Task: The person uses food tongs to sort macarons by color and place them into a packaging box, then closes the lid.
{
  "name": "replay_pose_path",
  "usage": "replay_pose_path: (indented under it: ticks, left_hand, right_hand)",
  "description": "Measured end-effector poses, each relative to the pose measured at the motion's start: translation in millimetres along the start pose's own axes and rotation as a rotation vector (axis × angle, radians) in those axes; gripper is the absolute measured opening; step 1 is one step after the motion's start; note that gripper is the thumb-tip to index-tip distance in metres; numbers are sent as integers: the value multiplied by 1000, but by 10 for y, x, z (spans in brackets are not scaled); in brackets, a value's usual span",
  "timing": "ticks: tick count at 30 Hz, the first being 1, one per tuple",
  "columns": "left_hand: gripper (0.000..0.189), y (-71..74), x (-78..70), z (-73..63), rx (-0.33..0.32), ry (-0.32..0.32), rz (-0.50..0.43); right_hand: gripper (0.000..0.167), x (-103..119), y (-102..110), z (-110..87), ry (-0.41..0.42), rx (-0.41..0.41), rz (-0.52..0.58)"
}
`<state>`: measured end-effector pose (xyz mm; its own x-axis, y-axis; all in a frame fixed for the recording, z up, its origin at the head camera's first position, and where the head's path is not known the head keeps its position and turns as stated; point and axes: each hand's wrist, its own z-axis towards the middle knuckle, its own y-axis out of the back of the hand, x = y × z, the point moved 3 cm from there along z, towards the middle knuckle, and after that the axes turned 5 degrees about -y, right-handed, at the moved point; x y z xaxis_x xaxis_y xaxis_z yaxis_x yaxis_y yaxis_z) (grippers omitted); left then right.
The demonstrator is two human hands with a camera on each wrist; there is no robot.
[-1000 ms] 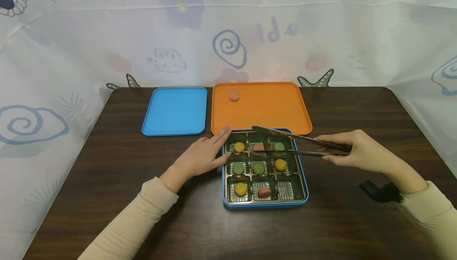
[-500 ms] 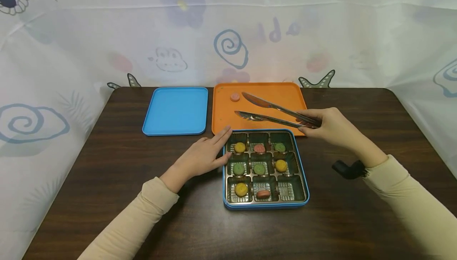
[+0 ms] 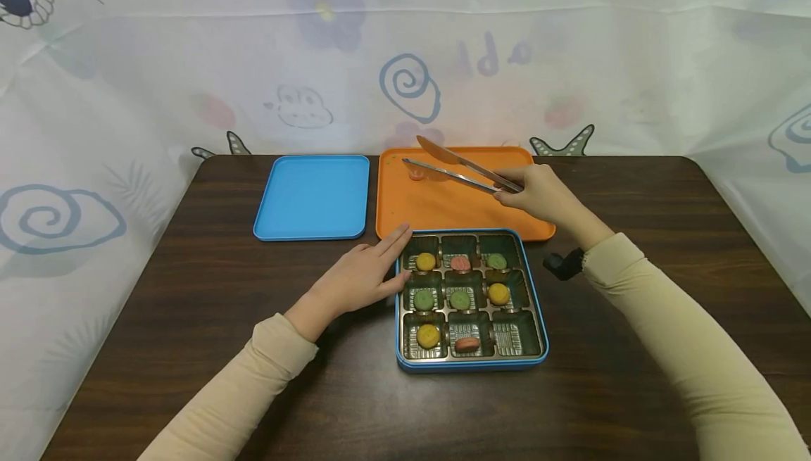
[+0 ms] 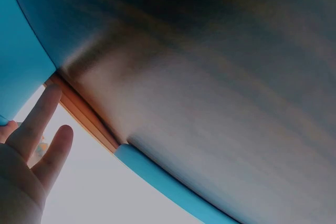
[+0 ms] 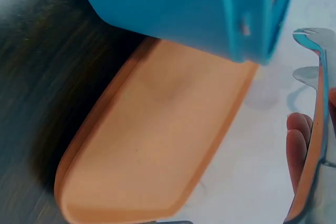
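My left hand (image 3: pixel 351 276) rests with straight fingers on the left edge of a blue box (image 3: pixel 474 364). Inside is a metallic tray of square compartments, most holding a small round yellow, green or pink macaron; the front right one shows only its ribbed floor. In my right hand (image 3: pixel 543 197) are metal tongs (image 3: pixel 443 155), gripped near the hinge end over the orange tray (image 3: pixel 443 211). Their two arms are spread, and the tips overlap a pink macaron (image 3: pixel 416 175) lying there, partly hidden. The right wrist view shows the fingers (image 5: pixel 297 142) beside the tongs' arms.
A flat blue tray (image 3: pixel 310 197) lies left of the orange one at the back of the dark wooden table (image 3: pixel 190 292). Behind the table hangs a white patterned cloth (image 3: pixel 253 53). The box stands directly in front of the orange tray.
My right hand has carried the tongs from above the box back and leftward over the orange tray, to the pink macaron. The left hand has stayed at the box's edge.
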<state>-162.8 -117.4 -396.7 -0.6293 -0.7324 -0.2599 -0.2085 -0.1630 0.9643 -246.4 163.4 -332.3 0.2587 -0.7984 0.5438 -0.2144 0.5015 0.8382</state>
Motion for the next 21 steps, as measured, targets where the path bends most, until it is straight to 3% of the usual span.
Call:
replay_pose_path:
  ticks: [10,21]
  left_hand:
    - [70,-5,3,-11,-1,0,-3]
    - [70,-23,-3,-7,1,-1,-4]
  right_hand:
    - [41,-39,-191,255,-39,28,13]
    - [43,-80,-301,349,-30,54,-21]
